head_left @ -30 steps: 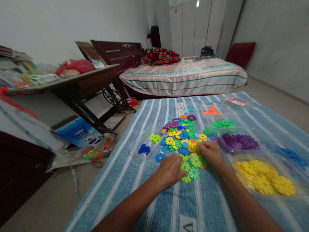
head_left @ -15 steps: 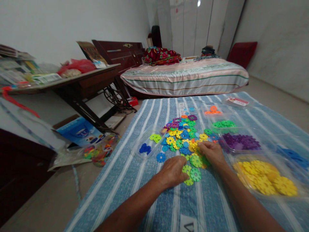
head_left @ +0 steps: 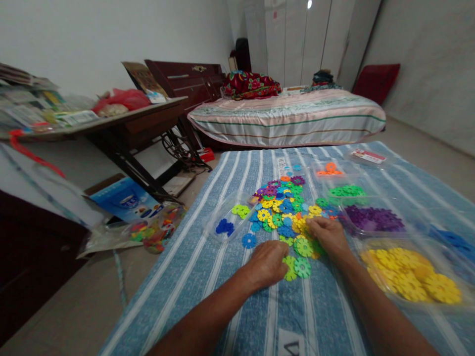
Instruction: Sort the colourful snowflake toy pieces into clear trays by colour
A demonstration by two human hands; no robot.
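A loose pile of notched plastic snowflake discs point(head_left: 285, 206) in several colours lies on the striped cloth. My left hand point(head_left: 267, 261) is closed at the near side of the pile, its fingers curled down beside a lime-green disc point(head_left: 290, 268). What it holds, if anything, is hidden. A green disc point(head_left: 302, 267) and a larger light-green disc point(head_left: 303, 246) lie just to its right. My right hand point(head_left: 328, 236) is closed at the pile's right edge, thumb and fingers together by yellow discs point(head_left: 299, 225). I cannot see what is between its fingertips.
Clear boxes of yellow discs point(head_left: 411, 277), purple discs point(head_left: 373, 218), green discs point(head_left: 348, 191), blue discs point(head_left: 454, 243) and orange discs point(head_left: 330, 169) line the right side. Left of the pile, a clear tray point(head_left: 213, 228) holds dark-blue and lime pieces. Beyond are a bed point(head_left: 289, 118) and a side table point(head_left: 141, 112).
The lower lime-green disc by my left fingers has gone from sight, and the remaining one sits slightly lower. My right hand stays by the yellow discs. The whole view has shifted slightly.
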